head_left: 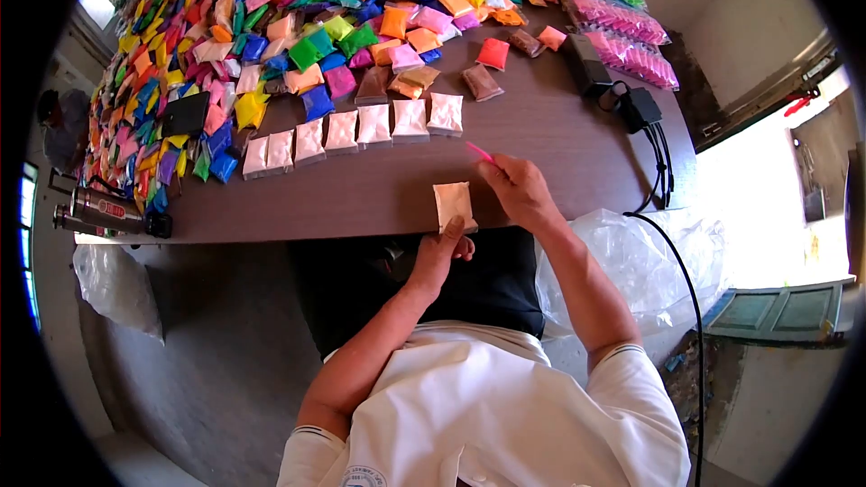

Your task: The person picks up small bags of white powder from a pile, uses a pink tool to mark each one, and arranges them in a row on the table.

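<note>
Near the table's front edge, my left hand (pixel 439 257) holds a pale peach packet (pixel 452 202) by its lower part, thumb on top. To the right and slightly higher, my right hand (pixel 520 189) pinches a thin pink stick-like item (pixel 481 152) that points up and left. The two hands are apart. Beyond them, a row of several pale pink packets (pixel 373 124) lies across the table. A brown packet (pixel 483 83) rests behind the row's right end.
A large heap of colourful packets (pixel 298 36) covers the table's back and left. Bundles of pink packs (pixel 622 27) and a black device with cables (pixel 639 108) are at right. A metal flask (pixel 108 210) lies at left. Far left, a person (pixel 68 126) is partly visible.
</note>
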A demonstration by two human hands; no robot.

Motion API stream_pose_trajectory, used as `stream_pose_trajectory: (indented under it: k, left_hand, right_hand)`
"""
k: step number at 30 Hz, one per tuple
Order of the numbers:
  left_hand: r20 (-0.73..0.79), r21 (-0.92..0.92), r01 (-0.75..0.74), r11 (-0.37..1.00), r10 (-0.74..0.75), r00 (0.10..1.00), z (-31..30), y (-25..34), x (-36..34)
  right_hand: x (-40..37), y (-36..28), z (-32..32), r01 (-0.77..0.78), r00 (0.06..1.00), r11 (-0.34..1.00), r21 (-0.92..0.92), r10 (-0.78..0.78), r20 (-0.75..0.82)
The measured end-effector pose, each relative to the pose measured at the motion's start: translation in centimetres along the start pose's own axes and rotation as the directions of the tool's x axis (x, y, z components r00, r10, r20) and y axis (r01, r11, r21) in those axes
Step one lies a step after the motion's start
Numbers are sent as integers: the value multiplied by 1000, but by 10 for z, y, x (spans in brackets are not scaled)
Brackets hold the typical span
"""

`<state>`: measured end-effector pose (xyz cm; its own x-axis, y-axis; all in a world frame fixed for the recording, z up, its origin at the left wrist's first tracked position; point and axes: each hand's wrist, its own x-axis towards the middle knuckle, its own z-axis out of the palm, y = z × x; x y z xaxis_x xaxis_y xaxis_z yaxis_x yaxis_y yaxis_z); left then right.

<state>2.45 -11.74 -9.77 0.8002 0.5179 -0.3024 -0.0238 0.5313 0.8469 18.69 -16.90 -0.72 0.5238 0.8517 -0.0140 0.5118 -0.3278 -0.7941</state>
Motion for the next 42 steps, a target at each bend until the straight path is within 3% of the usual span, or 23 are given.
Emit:
stream_pose_trajectory:
  k: [2,4,8,11,13,14,16,19,27,32,33,40,41,42]
  left_hand:
    - [-31,35,-12,999,13,999,2,0,0]
    - [-54,70,-23,997,26,998,6,2,-1]
    - [-87,32,-15,999,17,996,8,5,-2]
    - [-83,53,-24,998,29,996,8,6,-2]
    - [-79,72,-22,997,27,996,10,7,-2]
    - [-87,89,-18,996,26,996,11,9,-2]
    - [-92,106,-16,994,26,995,12,11,-3]
    - [-117,153,3,988,15,993,13,12,-4]
    - [-149,110,98,989,-81,986,12,16,-3]
    - [-134,59,77,995,-68,989,12,14,-3]
    - [-125,42,61,997,-56,991,11,12,-1]
    - [-129,33,11,999,-7,992,9,5,-1]
    - [-118,55,-7,998,13,993,10,7,-2]
    - [-105,78,-25,997,33,994,12,10,-3]
  right_hand:
    - [-3,3,-2,-37,999,998,-57,35,-39]
    - [-11,10,-2,91,993,995,46,-87,-78]
    - [-17,17,2,163,986,987,18,-162,-27]
    - [-26,11,5,179,982,982,-54,-175,76]
    - [-31,3,11,195,981,932,-306,-179,81]
    - [-32,2,14,193,981,932,-305,-177,81]
    - [-32,0,20,235,967,891,-389,-253,4]
    - [-27,-2,22,175,978,895,-411,-207,-33]
    - [-18,7,27,137,963,917,-374,-211,-165]
    - [-7,16,23,101,954,911,-400,-202,-219]
    - [-5,19,19,107,956,938,-330,-188,-224]
    - [-22,-12,11,204,969,972,-115,-217,-120]
    - [-23,-11,13,202,969,973,-114,-216,-120]
    - [-24,-10,14,289,949,930,-230,-310,-62]
